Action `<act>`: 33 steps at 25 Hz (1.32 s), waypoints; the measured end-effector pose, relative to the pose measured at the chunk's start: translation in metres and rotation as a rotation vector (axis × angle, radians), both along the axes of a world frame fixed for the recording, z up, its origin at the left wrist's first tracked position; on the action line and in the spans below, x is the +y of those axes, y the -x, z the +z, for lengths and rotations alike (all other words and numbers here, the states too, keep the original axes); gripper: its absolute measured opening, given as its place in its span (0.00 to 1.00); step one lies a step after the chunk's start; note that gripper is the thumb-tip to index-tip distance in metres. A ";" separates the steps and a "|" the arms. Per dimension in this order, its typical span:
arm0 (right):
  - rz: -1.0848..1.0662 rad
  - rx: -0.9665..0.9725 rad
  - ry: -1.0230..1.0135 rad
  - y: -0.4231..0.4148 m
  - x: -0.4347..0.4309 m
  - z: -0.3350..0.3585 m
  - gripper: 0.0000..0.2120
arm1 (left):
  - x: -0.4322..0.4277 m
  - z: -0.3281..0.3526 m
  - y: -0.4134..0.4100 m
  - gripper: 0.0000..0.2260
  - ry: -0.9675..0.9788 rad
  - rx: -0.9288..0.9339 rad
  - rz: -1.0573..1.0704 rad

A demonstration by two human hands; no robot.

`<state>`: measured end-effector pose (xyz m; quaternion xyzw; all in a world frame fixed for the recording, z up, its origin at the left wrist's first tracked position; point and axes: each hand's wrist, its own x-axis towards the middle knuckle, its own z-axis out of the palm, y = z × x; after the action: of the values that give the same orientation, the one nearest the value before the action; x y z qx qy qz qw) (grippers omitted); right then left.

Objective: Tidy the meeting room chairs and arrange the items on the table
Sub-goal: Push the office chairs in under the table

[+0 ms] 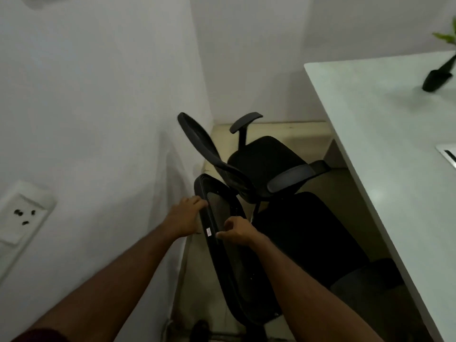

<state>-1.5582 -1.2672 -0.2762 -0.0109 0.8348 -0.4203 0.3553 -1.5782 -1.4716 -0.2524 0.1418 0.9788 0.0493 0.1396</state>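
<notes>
Plainly both grips clamp the near chair's backrest [237, 272]: left hand [186, 215] over its rim, right hand [237, 232] seemingly pinching.

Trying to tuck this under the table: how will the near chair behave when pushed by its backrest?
The near chair looks like a swivel type, so it may turn off line. Its mesh backrest, held by left hand and right hand, may flex. The far chair stands close; expect bumping.

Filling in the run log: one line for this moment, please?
left hand: grips near backrest | right hand: grips near backrest | second chair: just beyond
</notes>
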 end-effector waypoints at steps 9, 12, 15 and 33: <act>-0.228 -0.092 -0.191 -0.055 -0.040 -0.023 0.39 | -0.001 -0.048 0.054 0.22 0.405 0.101 -0.705; -0.229 0.028 -0.390 -0.078 -0.056 -0.020 0.34 | -0.001 -0.047 0.051 0.23 0.318 0.106 -0.776; -0.328 0.169 -0.616 -0.112 -0.070 -0.023 0.25 | 0.004 -0.050 0.024 0.20 0.199 0.147 -0.840; -0.539 0.262 -0.798 -0.300 -0.053 -0.029 0.17 | 0.028 -0.059 -0.137 0.14 0.136 0.136 -1.109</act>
<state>-1.2577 -1.3203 -0.3047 0.2894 0.9414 -0.1399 0.1024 -1.4408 -1.4434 -0.3119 0.6284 0.7656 -0.1040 0.0902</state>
